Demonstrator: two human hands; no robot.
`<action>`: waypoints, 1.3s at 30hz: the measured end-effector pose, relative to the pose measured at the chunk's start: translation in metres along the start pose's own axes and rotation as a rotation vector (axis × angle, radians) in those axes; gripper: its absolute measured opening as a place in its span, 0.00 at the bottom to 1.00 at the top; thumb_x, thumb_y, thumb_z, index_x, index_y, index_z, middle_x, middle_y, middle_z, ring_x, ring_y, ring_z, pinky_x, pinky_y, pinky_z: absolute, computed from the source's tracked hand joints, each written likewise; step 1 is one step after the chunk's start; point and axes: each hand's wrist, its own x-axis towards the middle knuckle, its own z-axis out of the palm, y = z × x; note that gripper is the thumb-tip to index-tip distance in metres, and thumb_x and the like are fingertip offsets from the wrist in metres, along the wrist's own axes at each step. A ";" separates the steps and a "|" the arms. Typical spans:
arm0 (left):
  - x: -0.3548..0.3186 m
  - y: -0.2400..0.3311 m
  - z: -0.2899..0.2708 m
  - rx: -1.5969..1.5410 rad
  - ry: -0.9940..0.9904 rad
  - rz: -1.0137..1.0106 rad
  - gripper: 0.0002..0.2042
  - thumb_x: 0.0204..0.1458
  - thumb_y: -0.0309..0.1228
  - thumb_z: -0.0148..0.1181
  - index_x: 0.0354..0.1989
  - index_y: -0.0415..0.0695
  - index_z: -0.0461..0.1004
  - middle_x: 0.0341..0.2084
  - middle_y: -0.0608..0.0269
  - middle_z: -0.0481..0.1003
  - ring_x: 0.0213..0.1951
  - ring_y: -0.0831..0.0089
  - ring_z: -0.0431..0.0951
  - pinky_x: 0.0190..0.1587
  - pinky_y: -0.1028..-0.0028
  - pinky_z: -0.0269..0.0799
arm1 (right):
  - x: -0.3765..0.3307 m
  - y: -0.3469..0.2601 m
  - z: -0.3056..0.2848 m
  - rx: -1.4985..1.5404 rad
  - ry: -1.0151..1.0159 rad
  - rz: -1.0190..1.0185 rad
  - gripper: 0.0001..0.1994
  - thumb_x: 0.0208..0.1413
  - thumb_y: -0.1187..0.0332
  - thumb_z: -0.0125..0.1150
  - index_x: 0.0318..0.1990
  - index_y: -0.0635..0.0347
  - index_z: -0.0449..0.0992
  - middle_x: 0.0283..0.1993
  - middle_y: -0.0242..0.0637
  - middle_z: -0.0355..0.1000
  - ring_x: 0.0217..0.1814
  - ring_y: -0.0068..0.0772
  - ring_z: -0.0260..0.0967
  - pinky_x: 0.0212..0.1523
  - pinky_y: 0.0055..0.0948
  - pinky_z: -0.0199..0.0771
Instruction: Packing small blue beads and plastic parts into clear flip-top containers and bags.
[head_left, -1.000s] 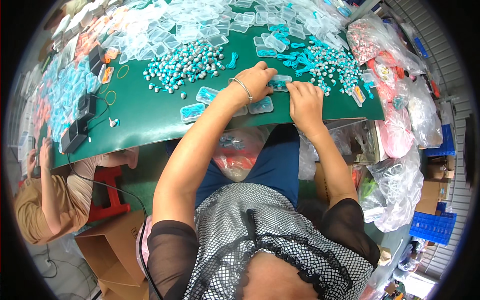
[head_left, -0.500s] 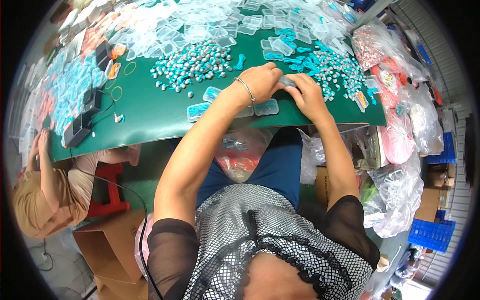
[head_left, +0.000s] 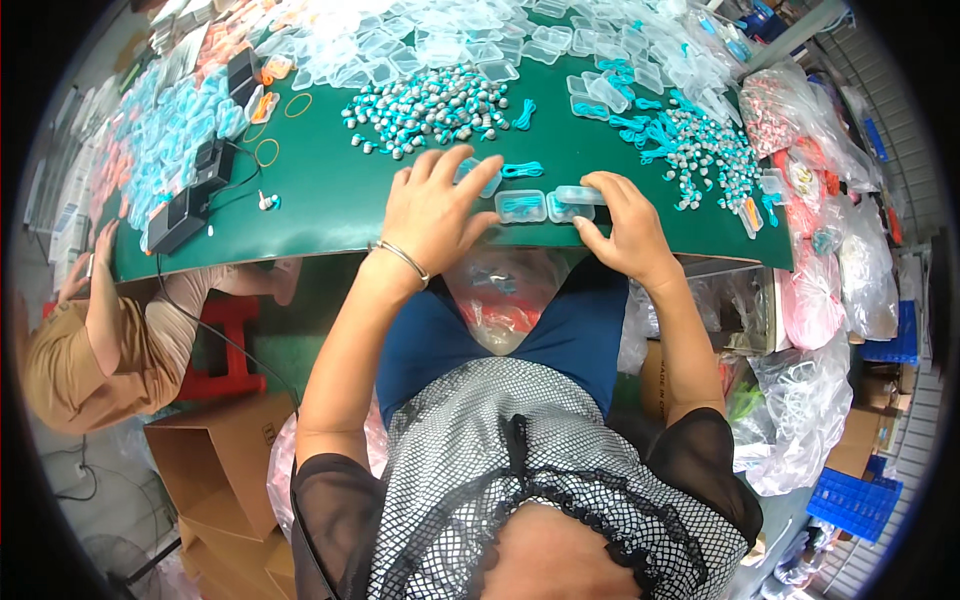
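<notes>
My left hand, a metal bangle at its wrist, hovers over the green table with fingers spread and nothing in it. Partly behind its fingertips lies a clear plastic box. A bundle of teal cord rests just right of that box. Nearer the table edge sits another clear box with teal cord inside. My right hand closes thumb and fingers round the right end of a small clear plastic box. This box overlaps another clear box beneath it; whether they are joined I cannot tell.
A heap of silver-and-teal small pieces lies ahead, with more teal cords and pieces at right. Many clear boxes cover the far side. Black devices with a cable stand left, near another person's hand.
My hands were together around a small clear box; now they are apart. The left has swung left and opened, while the right has come down nearer the table edge with the box.
</notes>
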 end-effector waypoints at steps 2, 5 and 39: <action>-0.008 0.000 0.016 0.041 -0.022 -0.021 0.30 0.49 0.41 0.65 0.63 0.58 0.65 0.58 0.59 0.66 0.52 0.56 0.70 0.51 0.60 0.68 | 0.006 -0.010 0.004 -0.030 0.035 -0.046 0.28 0.44 0.64 0.71 0.54 0.60 0.69 0.53 0.47 0.71 0.55 0.51 0.69 0.53 0.43 0.72; -0.008 0.003 0.030 0.024 -0.011 -0.086 0.27 0.49 0.36 0.65 0.60 0.55 0.67 0.56 0.56 0.67 0.50 0.57 0.72 0.47 0.62 0.71 | 0.007 -0.004 0.015 -0.064 -0.053 -0.089 0.30 0.44 0.65 0.72 0.56 0.62 0.67 0.55 0.49 0.69 0.57 0.53 0.67 0.55 0.43 0.69; -0.014 0.044 0.034 -1.592 0.356 -0.710 0.23 0.53 0.22 0.63 0.57 0.43 0.67 0.48 0.61 0.70 0.38 0.83 0.71 0.31 0.83 0.70 | 0.000 -0.091 0.081 0.400 0.451 0.256 0.19 0.51 0.77 0.61 0.51 0.62 0.68 0.47 0.50 0.69 0.48 0.54 0.70 0.47 0.42 0.72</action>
